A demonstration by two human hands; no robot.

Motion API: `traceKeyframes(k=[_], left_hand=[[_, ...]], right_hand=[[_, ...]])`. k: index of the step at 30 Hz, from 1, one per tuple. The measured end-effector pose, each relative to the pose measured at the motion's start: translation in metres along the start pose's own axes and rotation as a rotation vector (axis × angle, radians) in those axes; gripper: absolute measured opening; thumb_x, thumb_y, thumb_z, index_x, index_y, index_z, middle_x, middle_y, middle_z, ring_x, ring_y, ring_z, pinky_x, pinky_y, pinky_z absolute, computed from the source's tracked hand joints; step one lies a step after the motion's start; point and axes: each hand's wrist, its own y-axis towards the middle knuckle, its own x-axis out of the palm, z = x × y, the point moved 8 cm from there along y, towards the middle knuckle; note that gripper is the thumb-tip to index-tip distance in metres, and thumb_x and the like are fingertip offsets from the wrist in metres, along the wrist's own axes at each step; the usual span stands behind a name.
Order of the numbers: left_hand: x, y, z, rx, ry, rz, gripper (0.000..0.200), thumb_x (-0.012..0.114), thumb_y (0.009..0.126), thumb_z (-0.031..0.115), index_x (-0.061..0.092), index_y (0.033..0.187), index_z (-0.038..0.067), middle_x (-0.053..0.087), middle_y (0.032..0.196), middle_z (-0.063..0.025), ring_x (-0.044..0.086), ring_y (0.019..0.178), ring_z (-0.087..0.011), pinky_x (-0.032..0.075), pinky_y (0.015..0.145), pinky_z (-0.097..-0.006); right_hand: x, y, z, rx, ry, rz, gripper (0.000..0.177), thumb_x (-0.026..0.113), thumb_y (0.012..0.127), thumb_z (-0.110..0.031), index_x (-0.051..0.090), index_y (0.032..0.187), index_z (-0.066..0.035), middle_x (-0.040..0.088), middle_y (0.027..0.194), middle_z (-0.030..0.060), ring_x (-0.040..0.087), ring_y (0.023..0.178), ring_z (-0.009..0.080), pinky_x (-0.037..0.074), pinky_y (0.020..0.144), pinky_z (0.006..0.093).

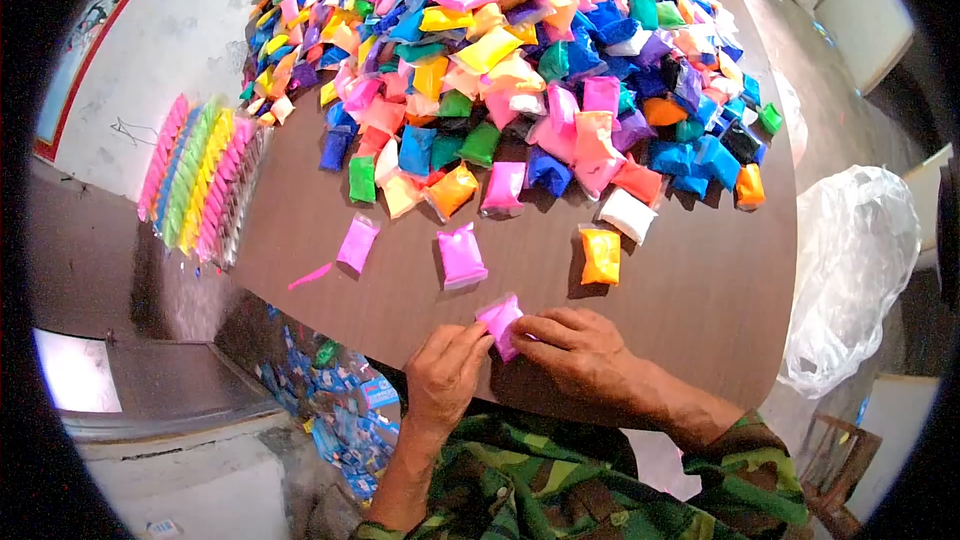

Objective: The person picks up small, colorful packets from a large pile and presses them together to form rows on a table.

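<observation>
Near the table's front edge, a small pink-purple packet (501, 326) is held between both hands. My left hand (447, 368) pinches its left side, and my right hand (575, 348) grips its right side with bent fingers. Just above lie another pink-purple packet (462, 256) and, to the left, a smaller one (357, 243) with a thin pink strip (310, 276) beside it. An orange packet (601, 257) rests flat to the right. Behind them, a large heap of many-coloured packets (480, 50) covers the back of the table.
The brown table (330, 310) has a curved front edge close to my arms. Twisted coloured packs (205, 180) hang at its left side. A clear plastic bag (855, 270) is at the right. Blue wrappers (345, 420) lie below on the left; a wooden chair (835, 460) stands lower right.
</observation>
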Motion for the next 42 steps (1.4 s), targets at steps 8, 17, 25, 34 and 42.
traceKeyframes(k=[8,17,25,34,42], left_hand=[[0.0,-0.001,-0.004,0.008,-0.056,0.046,0.02,0.079,0.093,0.01,0.078,0.112,0.007,0.071,0.093,-0.0104,0.071,0.076,-0.0275,0.056,0.066,-0.0376],[-0.007,0.0,-0.021,-0.216,-0.001,-0.01,0.01,0.076,0.093,0.006,0.074,0.101,0.002,0.071,0.085,-0.0145,0.07,0.071,-0.0314,0.054,0.063,-0.0404],[-0.013,0.009,0.008,-0.141,-0.043,-0.069,0.008,0.076,0.092,0.005,0.074,0.099,0.004,0.071,0.085,-0.0138,0.07,0.071,-0.032,0.053,0.061,-0.0404],[-0.01,0.017,-0.003,-0.046,0.031,-0.045,0.008,0.075,0.092,0.006,0.074,0.099,0.005,0.069,0.084,-0.014,0.069,0.074,-0.0353,0.054,0.064,-0.0435],[0.003,0.031,-0.006,0.034,0.1,-0.039,0.009,0.073,0.093,0.008,0.074,0.102,0.005,0.069,0.088,-0.0143,0.07,0.079,-0.0371,0.055,0.067,-0.0455]], right_hand=[[-0.001,0.0,0.0,0.009,0.008,0.006,0.046,0.075,0.083,-0.026,0.066,0.124,-0.008,0.062,0.139,0.0111,0.063,0.119,0.0317,0.055,0.096,0.0453],[-0.004,0.002,-0.002,0.001,0.018,0.061,0.045,0.071,0.077,-0.007,0.071,0.122,-0.005,0.067,0.134,0.0096,0.067,0.113,0.0295,0.057,0.093,0.0435],[0.0,0.0,0.001,-0.015,0.005,0.034,0.041,0.072,0.084,-0.022,0.067,0.122,-0.007,0.064,0.135,0.0112,0.064,0.116,0.0306,0.055,0.094,0.0442],[-0.002,0.002,0.001,-0.031,0.002,0.053,0.039,0.074,0.083,-0.024,0.068,0.118,-0.007,0.066,0.131,0.0109,0.065,0.112,0.0304,0.056,0.092,0.0433],[-0.001,0.001,0.002,-0.053,0.004,0.062,0.038,0.075,0.083,-0.024,0.068,0.116,-0.007,0.066,0.13,0.0115,0.066,0.111,0.0307,0.057,0.09,0.0423]])
